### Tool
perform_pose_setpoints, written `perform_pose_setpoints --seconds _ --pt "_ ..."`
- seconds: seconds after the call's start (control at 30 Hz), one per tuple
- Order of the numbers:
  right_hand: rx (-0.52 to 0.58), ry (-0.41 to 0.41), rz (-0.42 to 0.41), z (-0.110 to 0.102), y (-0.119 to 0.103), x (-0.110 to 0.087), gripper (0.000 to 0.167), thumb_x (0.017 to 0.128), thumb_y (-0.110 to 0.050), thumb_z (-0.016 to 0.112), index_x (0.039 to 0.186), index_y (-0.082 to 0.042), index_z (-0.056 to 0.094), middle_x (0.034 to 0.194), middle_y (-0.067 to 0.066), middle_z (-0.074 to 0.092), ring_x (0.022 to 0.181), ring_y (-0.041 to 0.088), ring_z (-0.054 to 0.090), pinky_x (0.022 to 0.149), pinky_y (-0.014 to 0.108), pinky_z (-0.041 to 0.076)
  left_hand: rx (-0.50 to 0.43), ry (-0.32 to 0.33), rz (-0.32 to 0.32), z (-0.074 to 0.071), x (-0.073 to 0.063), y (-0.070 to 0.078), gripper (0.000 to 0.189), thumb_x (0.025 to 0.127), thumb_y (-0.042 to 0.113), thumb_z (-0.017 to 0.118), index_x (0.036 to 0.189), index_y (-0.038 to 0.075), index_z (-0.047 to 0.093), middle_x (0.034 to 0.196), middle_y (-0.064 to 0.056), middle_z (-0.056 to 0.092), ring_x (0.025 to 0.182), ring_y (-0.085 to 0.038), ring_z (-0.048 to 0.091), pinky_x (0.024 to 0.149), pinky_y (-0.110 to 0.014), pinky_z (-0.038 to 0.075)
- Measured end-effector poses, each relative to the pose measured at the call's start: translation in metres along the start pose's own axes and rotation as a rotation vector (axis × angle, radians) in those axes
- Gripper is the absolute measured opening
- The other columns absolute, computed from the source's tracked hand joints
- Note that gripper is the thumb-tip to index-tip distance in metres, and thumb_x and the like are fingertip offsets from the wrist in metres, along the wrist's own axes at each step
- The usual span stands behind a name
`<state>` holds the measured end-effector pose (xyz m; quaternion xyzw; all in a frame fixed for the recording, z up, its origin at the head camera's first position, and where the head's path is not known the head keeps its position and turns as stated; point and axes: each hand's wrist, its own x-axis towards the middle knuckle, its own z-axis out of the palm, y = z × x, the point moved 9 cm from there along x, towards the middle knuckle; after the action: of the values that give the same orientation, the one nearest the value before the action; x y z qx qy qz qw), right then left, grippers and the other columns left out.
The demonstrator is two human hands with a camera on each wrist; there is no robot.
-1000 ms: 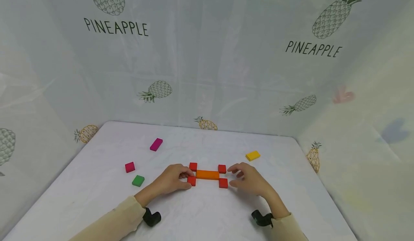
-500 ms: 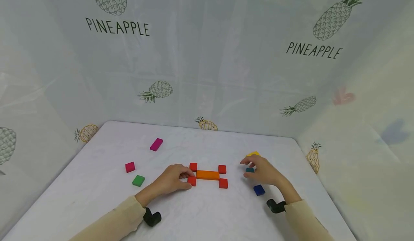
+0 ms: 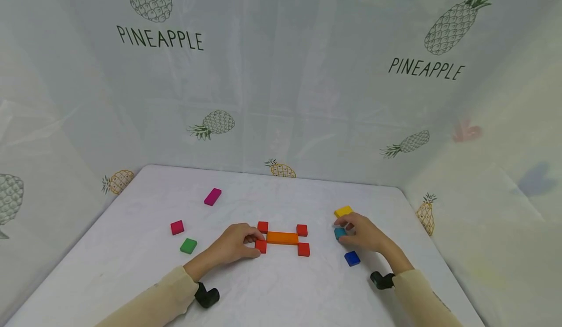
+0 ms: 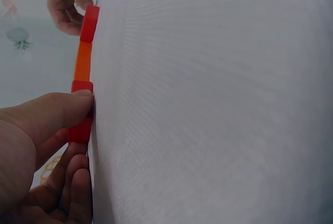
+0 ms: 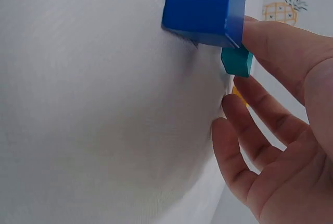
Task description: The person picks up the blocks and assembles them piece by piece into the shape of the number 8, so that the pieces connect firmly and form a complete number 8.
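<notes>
In the head view, an orange bar (image 3: pixel 282 238) lies flat with a red block near each corner. My left hand (image 3: pixel 237 243) pinches the near-left red block (image 3: pixel 261 246); the left wrist view shows my thumb pressed on that red piece (image 4: pixel 79 87). My right hand (image 3: pixel 362 232) is around a small teal block (image 3: pixel 340 233), thumb and fingers spread on either side of it. In the right wrist view, an index fingertip meets or nearly meets the teal block (image 5: pixel 237 61); the blue block (image 5: pixel 203 8) in front hides where the thumb tip sits.
Close to my right hand lie a yellow block (image 3: pixel 343 211) and a blue block (image 3: pixel 352 258). On the left are a crimson block (image 3: pixel 177 227), a green block (image 3: pixel 188 246) and a magenta bar (image 3: pixel 212 196). A pineapple-print sheet (image 3: pixel 281 97) hangs behind the white table (image 3: pixel 263 293).
My right hand has moved right, away from the red blocks, to the teal block, uncovering the blue and teal blocks. My left hand has stayed on the red block.
</notes>
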<state>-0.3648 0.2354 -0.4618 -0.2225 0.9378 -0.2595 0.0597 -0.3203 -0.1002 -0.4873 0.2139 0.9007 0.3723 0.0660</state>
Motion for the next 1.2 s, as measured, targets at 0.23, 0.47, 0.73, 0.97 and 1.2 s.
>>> perform_pose_setpoints --seconds 0.23,0.47,0.73,0.97,1.2 --pt "0.015 -0.010 0.000 0.002 0.005 0.000 0.033 0.092 -0.016 0.085 0.121 -0.009 0.072 0.111 0.002 0.067 0.103 0.023 0.061 0.092 0.044 0.059 -0.007 0.000 -0.002 0.000 -0.001 0.001 0.026 0.088 0.020 0.088 0.112 0.021 0.077 0.097 0.005 0.063 0.094 -0.016 0.055 0.081 -0.030 0.050" --pt "0.016 -0.016 0.005 0.004 0.006 0.000 0.028 0.092 -0.015 0.085 0.117 -0.013 0.072 0.111 -0.001 0.067 0.104 0.022 0.061 0.094 0.047 0.059 -0.010 0.002 -0.011 0.000 -0.001 0.000 0.026 0.088 0.020 0.088 0.112 0.021 0.077 0.098 0.005 0.063 0.094 -0.016 0.055 0.082 -0.030 0.050" --pt "-0.006 -0.019 0.004 0.005 0.005 0.000 0.028 0.092 -0.014 0.084 0.117 -0.013 0.072 0.111 -0.001 0.067 0.103 0.020 0.061 0.094 0.044 0.059 -0.010 0.003 -0.009 0.000 -0.002 0.000 0.026 0.088 0.020 0.088 0.112 0.021 0.077 0.098 0.004 0.063 0.095 -0.016 0.056 0.081 -0.029 0.051" --pt "-0.007 -0.025 -0.015 0.004 -0.002 0.003 0.028 0.093 -0.014 0.084 0.118 -0.011 0.072 0.109 0.000 0.068 0.102 0.022 0.062 0.091 0.043 0.059 -0.013 0.002 -0.005 -0.001 -0.003 0.003 0.026 0.088 0.019 0.087 0.113 0.019 0.077 0.099 0.003 0.064 0.095 -0.017 0.056 0.081 -0.029 0.051" --pt "-0.006 -0.018 -0.123 -0.001 -0.020 0.014 0.027 0.094 -0.007 0.081 0.119 -0.007 0.071 0.113 0.003 0.068 0.102 0.023 0.066 0.089 0.040 0.061 -0.005 0.005 -0.003 -0.002 -0.003 0.004 0.026 0.089 0.019 0.087 0.113 0.019 0.077 0.099 0.003 0.064 0.096 -0.017 0.056 0.081 -0.030 0.051"
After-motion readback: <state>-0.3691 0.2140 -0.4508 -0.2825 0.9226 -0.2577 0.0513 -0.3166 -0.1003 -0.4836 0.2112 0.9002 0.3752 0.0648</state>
